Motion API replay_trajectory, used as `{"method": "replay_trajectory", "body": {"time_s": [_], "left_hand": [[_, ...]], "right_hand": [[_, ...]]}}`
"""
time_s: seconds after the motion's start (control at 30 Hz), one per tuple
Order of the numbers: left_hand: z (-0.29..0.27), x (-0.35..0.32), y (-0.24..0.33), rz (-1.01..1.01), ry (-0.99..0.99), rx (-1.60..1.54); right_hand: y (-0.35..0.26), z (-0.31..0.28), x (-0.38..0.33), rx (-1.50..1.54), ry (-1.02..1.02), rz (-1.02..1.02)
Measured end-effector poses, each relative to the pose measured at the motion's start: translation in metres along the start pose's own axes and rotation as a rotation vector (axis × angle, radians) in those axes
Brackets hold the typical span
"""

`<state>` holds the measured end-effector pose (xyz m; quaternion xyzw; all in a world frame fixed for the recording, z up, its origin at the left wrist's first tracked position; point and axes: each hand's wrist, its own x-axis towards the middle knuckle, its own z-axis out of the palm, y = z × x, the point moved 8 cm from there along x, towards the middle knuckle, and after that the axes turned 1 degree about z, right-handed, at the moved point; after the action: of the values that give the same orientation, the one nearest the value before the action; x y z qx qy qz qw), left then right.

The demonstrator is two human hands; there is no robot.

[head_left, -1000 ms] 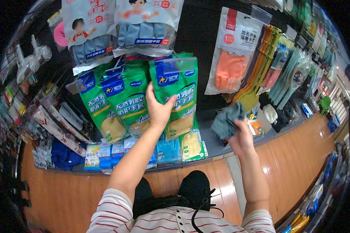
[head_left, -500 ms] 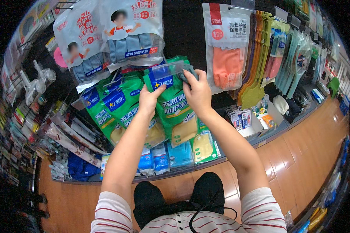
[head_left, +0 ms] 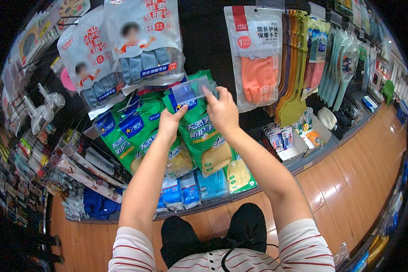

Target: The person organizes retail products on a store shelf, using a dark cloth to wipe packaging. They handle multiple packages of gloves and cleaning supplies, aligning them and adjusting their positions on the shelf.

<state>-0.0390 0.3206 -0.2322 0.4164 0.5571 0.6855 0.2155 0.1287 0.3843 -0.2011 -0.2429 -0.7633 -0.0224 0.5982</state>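
Observation:
Before me hangs a green pack of household gloves, its lower window showing pale yellow gloves. My left hand pinches the pack's left edge, thumb on its front. A clear plastic label holder sticks out over the top of the pack. My right hand is closed at the holder's right end, fingertips against it, with a small dark grey cloth bunched in the fingers and mostly hidden by them. More green glove packs hang just left, partly behind my left forearm.
Grey-blue glove packs hang above on the left, and a coral glove pack on the right. Beside it hang olive spatula-like tools. Blue packets line the low shelf, above a brown tiled floor.
My right hand has shifted slightly left and down, its fingertips now on the clear label holder. The cloth shows less. My left hand keeps its pinch on the pack; the view has moved a little.

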Motion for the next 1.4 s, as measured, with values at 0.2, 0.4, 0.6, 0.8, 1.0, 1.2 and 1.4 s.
{"method": "replay_trajectory", "body": {"time_s": [0.2, 0.4, 0.6, 0.8, 1.0, 1.2, 1.4], "left_hand": [[-0.001, 0.001, -0.006, -0.085, -0.080, -0.169], [-0.002, 0.001, -0.018, -0.179, -0.100, -0.427], [-0.001, 0.003, -0.024, -0.265, -0.171, -0.356], [0.001, 0.008, -0.019, -0.160, -0.182, -0.449], [0.001, -0.013, -0.019, -0.018, -0.110, -0.340], [-0.019, -0.091, -0.127, -0.264, 0.106, -0.221], [-0.009, -0.119, -0.216, -0.516, 0.078, -0.225]], "right_hand": [[-0.020, -0.011, -0.006, -0.072, 0.029, -0.101], [-0.058, 0.009, -0.022, 0.018, -0.017, -0.164], [-0.074, 0.007, -0.048, 0.118, -0.141, -0.330], [-0.053, 0.027, -0.144, 0.056, -0.512, -0.696], [-0.014, 0.027, -0.185, 0.077, -0.757, -0.619], [-0.011, -0.030, -0.047, 0.184, -0.195, -0.350], [-0.010, -0.004, -0.038, 0.222, -0.160, -0.287]]}}
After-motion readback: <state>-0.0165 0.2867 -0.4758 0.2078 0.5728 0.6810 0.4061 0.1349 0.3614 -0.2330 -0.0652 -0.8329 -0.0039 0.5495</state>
